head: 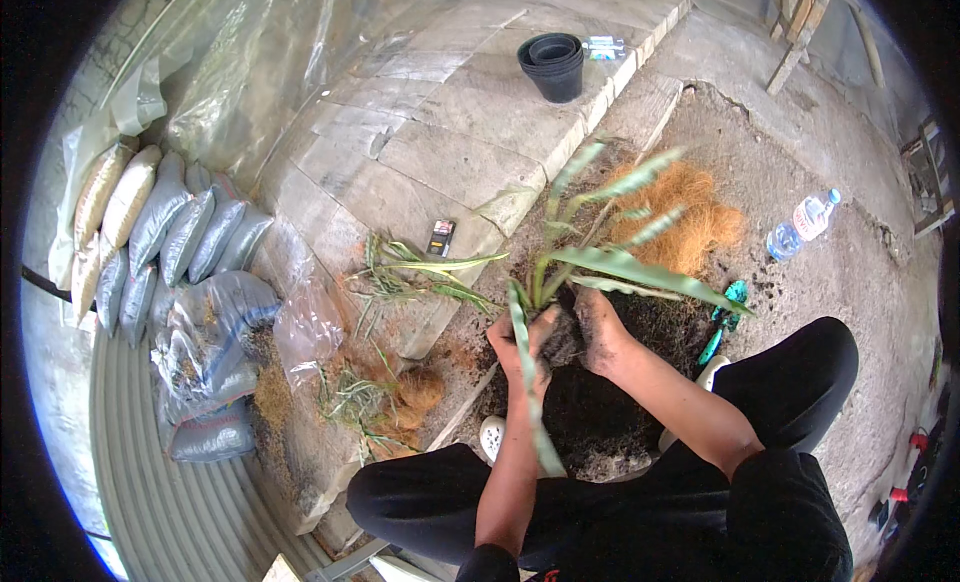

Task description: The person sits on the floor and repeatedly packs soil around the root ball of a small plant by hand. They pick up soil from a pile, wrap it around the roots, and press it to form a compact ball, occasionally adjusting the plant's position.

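Note:
A long-leaved green plant (541,270) is held up between my hands, its leaves fanning out to the upper right and one hanging down over my left forearm. My left hand (517,342) grips the root ball (561,340) from the left, close under the stems. On the other side, my right hand (601,333) is pressed against the same root ball, its fingers partly hidden by leaves. Dark potting soil (592,409) lies heaped beneath my hands, between my feet. Orange-brown coconut fibre (679,214) sits beyond the plant. Right of the soil lies a green hand trowel (724,319).
Cut leaves (420,270) and a small box (441,238) lie on the paved step to the left. Nested black pots (553,68) stand further back. A water bottle (802,225) is at right. Filled bags (161,214) are stacked at far left, near an open plastic bag (217,334).

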Demonstrator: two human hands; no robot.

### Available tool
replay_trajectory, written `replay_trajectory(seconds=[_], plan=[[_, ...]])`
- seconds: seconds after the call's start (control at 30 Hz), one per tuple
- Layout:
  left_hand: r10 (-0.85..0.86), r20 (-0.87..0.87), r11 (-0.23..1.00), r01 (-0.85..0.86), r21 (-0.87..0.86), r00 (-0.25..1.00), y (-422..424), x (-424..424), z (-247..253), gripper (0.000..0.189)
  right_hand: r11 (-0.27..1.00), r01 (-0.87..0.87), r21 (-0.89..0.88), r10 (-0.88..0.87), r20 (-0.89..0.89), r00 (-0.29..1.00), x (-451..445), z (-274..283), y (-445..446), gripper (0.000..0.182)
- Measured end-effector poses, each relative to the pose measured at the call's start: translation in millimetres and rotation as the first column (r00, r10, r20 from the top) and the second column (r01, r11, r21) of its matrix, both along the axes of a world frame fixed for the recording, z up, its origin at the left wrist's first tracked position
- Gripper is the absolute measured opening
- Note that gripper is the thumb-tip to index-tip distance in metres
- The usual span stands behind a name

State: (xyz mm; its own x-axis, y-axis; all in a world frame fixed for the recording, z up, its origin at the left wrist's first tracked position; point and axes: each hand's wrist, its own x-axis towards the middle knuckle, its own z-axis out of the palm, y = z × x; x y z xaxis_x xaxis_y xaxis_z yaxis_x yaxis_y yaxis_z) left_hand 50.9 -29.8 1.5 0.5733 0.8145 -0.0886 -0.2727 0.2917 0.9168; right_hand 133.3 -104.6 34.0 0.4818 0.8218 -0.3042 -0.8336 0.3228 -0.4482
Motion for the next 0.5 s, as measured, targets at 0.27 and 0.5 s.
replay_trajectory(seconds=[0.27,0.5], plan=[[0.024,0.35,0.93,0.108,-0.351,0.936,12.5,-1.1,34.8,0.035,0.95,0.296,-0.097,-0.177,0.613,0.77,-14.1,5.5,8.4,0.054],[0.137,0.123,0.991,-0.136,-0.014,0.983,-23.5,1.2,62.9,0.031,0.874,0.485,-0.041,-0.273,0.783,0.559,-33.0,24.8,4.6,0.034]])
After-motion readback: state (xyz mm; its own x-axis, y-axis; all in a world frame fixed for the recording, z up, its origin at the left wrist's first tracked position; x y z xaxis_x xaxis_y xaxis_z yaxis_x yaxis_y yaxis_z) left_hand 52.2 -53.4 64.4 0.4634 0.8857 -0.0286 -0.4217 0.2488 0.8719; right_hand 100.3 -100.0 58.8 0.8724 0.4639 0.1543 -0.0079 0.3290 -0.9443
